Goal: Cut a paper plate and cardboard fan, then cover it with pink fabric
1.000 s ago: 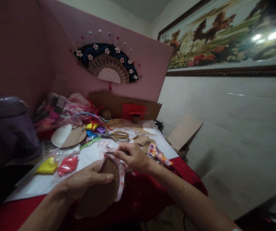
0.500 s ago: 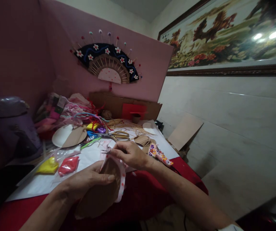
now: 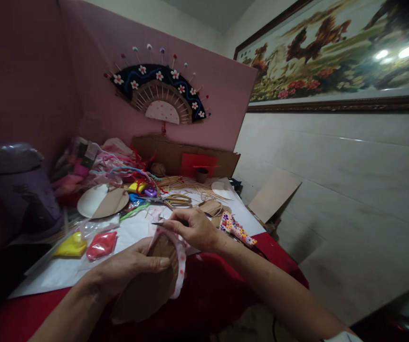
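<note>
My left hand [image 3: 138, 266] is closed on an oval piece of cardboard [image 3: 150, 289], its thumb flat on the brown face. White cloth with red dots [image 3: 181, 270] is folded over the cardboard's right and top edge. Just above that top edge, my right hand [image 3: 193, 230] pinches dark, pointed metal tweezers [image 3: 159, 223] between thumb and fingers. Their tips point left and look close together. The rest of the tweezers is hidden by my fingers. A floral-patterned glue gun [image 3: 236, 229] lies beyond my right wrist.
Gold-handled scissors [image 3: 179, 201] and thin sticks [image 3: 204, 190] lie behind my hands. To the left are a yellow packet [image 3: 71, 245], a red packet [image 3: 100, 245] and a round plate-like disc [image 3: 102, 202]. A decorated fan [image 3: 159, 90] hangs on the pink board [image 3: 222, 99].
The tweezers' tips have come into clearer view, were spread half a second ago and now look closed together. My right hand has shifted slightly left; my left hand keeps its hold.
</note>
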`<action>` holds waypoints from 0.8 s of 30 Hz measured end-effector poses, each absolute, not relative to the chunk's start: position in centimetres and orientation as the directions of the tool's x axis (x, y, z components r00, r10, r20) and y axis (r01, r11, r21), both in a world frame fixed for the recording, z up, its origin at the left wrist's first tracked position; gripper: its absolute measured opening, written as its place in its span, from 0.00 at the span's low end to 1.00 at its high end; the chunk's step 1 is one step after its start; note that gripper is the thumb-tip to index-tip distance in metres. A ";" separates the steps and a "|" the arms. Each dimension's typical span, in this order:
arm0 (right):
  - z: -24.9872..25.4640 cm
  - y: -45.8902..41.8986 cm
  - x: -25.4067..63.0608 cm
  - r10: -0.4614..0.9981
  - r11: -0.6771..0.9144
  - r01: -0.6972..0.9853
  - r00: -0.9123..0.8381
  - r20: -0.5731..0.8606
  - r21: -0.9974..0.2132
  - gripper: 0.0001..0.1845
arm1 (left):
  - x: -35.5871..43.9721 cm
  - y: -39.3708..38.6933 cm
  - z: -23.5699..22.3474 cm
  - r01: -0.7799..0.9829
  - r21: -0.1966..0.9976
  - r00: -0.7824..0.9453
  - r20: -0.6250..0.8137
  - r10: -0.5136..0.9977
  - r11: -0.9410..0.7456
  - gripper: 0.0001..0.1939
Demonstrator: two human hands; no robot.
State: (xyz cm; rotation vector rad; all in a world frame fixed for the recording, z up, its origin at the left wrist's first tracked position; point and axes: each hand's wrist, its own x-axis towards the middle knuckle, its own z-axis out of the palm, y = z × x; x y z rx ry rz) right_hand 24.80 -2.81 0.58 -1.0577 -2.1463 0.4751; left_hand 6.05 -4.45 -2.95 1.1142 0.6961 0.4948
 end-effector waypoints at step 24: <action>0.9 -2.5 24.7 0.797 0.602 0.506 -0.427 0.426 -0.618 0.15 | 5.8 -4.2 -3.4 -0.002 0.937 0.713 -0.244 0.657 0.350 0.18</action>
